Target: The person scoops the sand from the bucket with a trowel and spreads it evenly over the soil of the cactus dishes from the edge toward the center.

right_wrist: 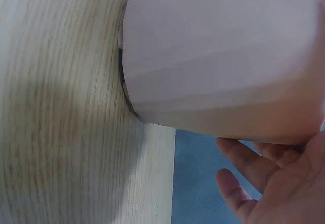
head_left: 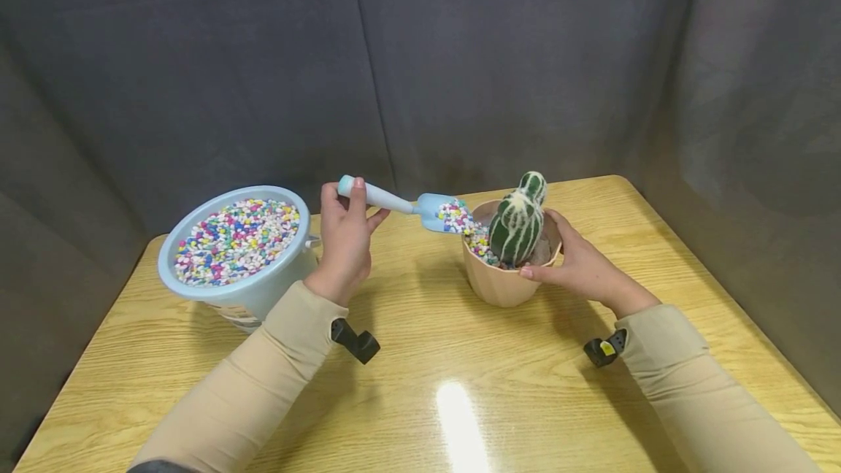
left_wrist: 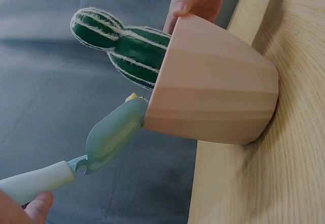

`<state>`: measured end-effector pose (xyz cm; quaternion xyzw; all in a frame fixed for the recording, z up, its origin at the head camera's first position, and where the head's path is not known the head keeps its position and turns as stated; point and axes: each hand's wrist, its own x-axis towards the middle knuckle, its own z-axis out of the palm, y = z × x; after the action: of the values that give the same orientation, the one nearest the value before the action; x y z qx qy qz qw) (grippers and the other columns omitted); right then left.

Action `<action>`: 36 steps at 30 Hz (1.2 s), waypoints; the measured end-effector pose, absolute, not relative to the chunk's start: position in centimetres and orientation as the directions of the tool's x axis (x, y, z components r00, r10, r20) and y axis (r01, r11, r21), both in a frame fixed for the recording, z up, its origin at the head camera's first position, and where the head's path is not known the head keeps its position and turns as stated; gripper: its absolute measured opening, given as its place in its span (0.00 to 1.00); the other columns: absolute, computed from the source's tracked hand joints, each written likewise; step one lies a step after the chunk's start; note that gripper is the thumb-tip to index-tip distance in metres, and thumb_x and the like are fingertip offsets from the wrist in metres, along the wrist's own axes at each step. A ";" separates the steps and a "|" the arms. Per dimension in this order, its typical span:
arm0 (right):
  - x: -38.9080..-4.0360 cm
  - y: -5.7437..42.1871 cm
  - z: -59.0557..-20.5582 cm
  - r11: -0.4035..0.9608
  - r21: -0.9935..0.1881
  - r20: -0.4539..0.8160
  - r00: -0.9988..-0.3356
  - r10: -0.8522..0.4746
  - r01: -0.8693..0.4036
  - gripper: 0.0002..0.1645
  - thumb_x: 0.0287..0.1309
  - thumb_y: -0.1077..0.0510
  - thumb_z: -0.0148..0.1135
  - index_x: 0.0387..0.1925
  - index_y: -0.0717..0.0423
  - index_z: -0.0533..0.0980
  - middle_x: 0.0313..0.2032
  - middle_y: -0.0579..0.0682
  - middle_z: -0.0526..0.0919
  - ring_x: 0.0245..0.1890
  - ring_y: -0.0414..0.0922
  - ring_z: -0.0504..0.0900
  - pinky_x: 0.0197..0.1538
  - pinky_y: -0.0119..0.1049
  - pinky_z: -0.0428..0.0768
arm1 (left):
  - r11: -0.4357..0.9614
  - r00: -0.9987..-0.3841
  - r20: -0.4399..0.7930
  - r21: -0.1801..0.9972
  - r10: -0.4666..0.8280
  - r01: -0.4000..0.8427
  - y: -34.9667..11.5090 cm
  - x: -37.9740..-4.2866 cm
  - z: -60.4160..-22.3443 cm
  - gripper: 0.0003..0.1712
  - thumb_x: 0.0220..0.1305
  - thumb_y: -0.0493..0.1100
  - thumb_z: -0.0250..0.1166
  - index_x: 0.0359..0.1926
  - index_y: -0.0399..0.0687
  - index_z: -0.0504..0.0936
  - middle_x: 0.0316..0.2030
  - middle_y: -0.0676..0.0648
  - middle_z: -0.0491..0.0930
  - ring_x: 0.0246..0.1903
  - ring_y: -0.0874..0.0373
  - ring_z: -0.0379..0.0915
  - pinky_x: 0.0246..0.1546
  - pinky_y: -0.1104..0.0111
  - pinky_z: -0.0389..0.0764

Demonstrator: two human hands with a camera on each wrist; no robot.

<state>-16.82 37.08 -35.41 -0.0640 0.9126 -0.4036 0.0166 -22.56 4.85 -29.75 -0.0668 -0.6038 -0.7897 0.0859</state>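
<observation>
My left hand [head_left: 347, 239] grips the pale handle of a light-blue hand trowel [head_left: 388, 199]. Colourful pebbles [head_left: 455, 216] lie on its blade, whose tip is right at the left rim of a peach flowerpot [head_left: 499, 287]. In the pot a green cactus [head_left: 515, 228] with white fuzzy ribs stands, with colourful pebbles on its left side and brown soil at right. My right hand [head_left: 581, 261] holds the pot's right side, thumb at the front rim. The right wrist view shows its fingers [right_wrist: 249, 163] along the pot wall; in the left wrist view the trowel [left_wrist: 114, 132] tilts toward the rim.
A light-blue bucket [head_left: 172, 279] full of colourful pebbles stands at the left of the wooden table [head_left: 407, 363]. Dark grey cloth [head_left: 420, 71] hangs behind the table and along both sides.
</observation>
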 end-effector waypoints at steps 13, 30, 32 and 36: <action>-17.3 37.6 -35.5 0.659 -0.744 0.009 -0.988 -0.152 -0.108 0.71 0.57 0.44 0.77 0.81 0.61 0.38 0.78 0.69 0.48 0.77 0.67 0.49 0.73 0.71 0.53 | -0.254 -0.973 0.225 0.940 -0.049 0.230 5.1 -22.9 -29.8 0.08 0.84 0.42 0.48 0.51 0.42 0.62 0.50 0.44 0.67 0.54 0.51 0.69 0.62 0.53 0.79; -14.2 34.0 -34.5 0.754 -0.653 0.039 -0.992 0.120 0.066 0.76 0.56 0.32 0.73 0.77 0.75 0.38 0.74 0.78 0.51 0.73 0.73 0.55 0.69 0.75 0.57 | -0.267 -0.968 0.247 0.931 -0.044 0.249 5.7 -22.9 -30.0 0.07 0.83 0.41 0.49 0.51 0.41 0.63 0.50 0.42 0.67 0.56 0.49 0.70 0.62 0.51 0.79; -14.1 33.1 -34.6 0.767 -0.635 0.062 -0.983 0.173 0.095 0.79 0.53 0.29 0.73 0.78 0.73 0.38 0.75 0.77 0.51 0.74 0.73 0.53 0.67 0.76 0.54 | -0.266 -0.968 0.248 0.931 -0.039 0.250 5.8 -22.9 -29.9 0.07 0.83 0.41 0.49 0.51 0.41 0.63 0.51 0.42 0.67 0.57 0.49 0.70 0.62 0.51 0.79; -14.3 32.4 -35.2 0.755 -0.641 0.078 -0.968 0.238 0.134 0.81 0.49 0.28 0.74 0.78 0.72 0.38 0.75 0.75 0.51 0.74 0.72 0.53 0.64 0.75 0.54 | -0.263 -0.971 0.238 0.935 -0.033 0.238 6.1 -22.9 -30.0 0.08 0.83 0.41 0.49 0.52 0.40 0.62 0.51 0.42 0.66 0.58 0.48 0.70 0.62 0.50 0.78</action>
<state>-14.26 32.37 -35.20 0.0995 0.9336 -0.3352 -0.0777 -22.86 6.08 -30.01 -0.0852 -0.6011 -0.7900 0.0860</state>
